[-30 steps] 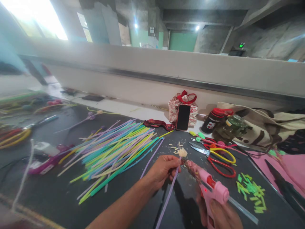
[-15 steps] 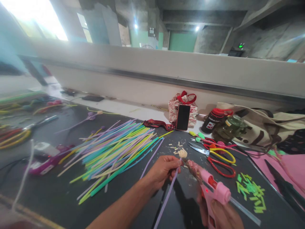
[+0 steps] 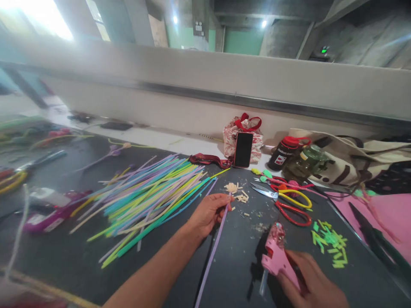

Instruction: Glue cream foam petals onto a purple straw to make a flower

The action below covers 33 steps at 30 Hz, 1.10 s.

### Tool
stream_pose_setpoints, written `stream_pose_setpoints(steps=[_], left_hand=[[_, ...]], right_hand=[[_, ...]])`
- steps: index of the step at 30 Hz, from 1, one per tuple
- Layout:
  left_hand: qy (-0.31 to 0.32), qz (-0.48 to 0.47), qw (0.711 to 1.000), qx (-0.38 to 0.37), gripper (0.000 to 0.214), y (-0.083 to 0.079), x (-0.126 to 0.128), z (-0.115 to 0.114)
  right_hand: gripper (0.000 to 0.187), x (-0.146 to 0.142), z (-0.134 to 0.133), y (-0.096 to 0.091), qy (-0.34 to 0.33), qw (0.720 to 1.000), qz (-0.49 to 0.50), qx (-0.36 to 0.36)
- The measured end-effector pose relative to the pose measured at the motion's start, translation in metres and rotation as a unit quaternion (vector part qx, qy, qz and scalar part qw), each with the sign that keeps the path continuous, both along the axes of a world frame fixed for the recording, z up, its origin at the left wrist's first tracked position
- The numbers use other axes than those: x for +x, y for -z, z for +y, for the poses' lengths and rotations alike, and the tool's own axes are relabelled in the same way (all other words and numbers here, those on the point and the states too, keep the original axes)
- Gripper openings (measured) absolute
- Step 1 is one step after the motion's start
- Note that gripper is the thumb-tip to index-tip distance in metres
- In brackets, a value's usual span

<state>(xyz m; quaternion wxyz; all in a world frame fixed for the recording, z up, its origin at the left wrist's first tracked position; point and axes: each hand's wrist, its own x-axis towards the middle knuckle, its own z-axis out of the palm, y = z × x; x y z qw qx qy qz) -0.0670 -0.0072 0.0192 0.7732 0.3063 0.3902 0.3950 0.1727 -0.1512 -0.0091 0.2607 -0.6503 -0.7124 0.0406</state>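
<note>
Thumb and fingers of my left hand (image 3: pixel 210 214) pinch a purple pipe cleaner (image 3: pixel 212 252) near its top. At that end sits a small cream-coloured flower-like head (image 3: pixel 231 187), just past my fingertips. Short cream pieces (image 3: pixel 243 196) lie beside it on the dark table top. Lower right, my right hand (image 3: pixel 313 282) is closed around the handle of a pink glue gun (image 3: pixel 278 252). The gun is tipped over, its nozzle pointing away from me and a clear glue stick (image 3: pixel 263 282) sticking out of its back. A gap separates it from the pipe cleaner.
Many coloured pipe cleaners (image 3: pixel 154 196) lie left of my left hand. Scissors with yellow and red handles (image 3: pixel 293 201) and green cut pieces (image 3: pixel 332 244) are at right. A phone (image 3: pixel 243 149), a black bottle (image 3: pixel 282 154) and a purple glue gun (image 3: pixel 54 214) stand or lie around.
My right hand has drawn the glue gun away from the cream head, down and toward the right, and turned it. My left hand with the pipe cleaner has shifted slightly left and up.
</note>
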Motion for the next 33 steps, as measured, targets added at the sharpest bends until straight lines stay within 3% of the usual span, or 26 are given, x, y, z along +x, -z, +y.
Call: stream_pose_setpoints(steps=[3,6,12,17,21,27,33], left_hand=[[0.003,-0.004,1.000,-0.006,0.021,0.003,0.001,0.001],[0.005,-0.010,1.000,-0.011,0.020,0.004,0.001,0.001],[0.003,-0.033,0.999,-0.018,0.020,0.003,0.001,0.002],[0.005,-0.056,0.998,-0.015,0.023,0.008,0.000,0.003],[-0.005,-0.065,0.998,-0.011,0.023,0.013,-0.001,0.005],[-0.018,-0.087,0.996,-0.007,0.023,0.011,-0.004,0.007],[-0.024,-0.101,0.995,-0.007,0.023,0.008,-0.007,0.009]], right_hand=[[0.031,0.002,-0.001,0.017,0.002,0.992,-0.121,0.022],[0.034,0.002,-0.003,0.021,-0.014,0.984,-0.177,0.019],[0.029,0.014,0.008,-0.012,-0.086,0.979,-0.184,0.022],[0.026,0.007,0.073,-0.049,-0.118,0.982,-0.143,-0.024],[0.023,-0.011,0.133,-0.061,-0.147,0.974,-0.158,-0.070],[0.015,-0.031,0.194,-0.047,-0.164,0.961,-0.190,-0.114],[0.020,-0.047,0.228,-0.030,-0.172,0.948,-0.224,-0.148]])
